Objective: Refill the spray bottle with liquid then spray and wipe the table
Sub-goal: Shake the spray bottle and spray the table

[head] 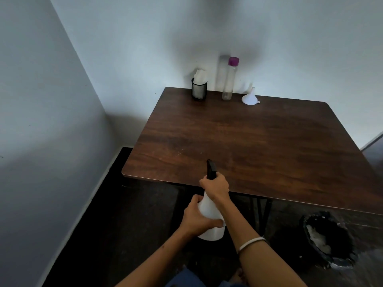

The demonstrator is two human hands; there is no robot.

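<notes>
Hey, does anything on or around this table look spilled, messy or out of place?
Small pale specks dot the brown table near its front edge, like droplets or crumbs; which is unclear. The funnel rests wide-mouth-down. Otherwise nothing stands out.

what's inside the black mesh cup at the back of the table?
White paper napkins stick up out of the black mesh cup, pale through the mesh. The cup's bottom and anything beneath the paper cannot be seen.
</notes>
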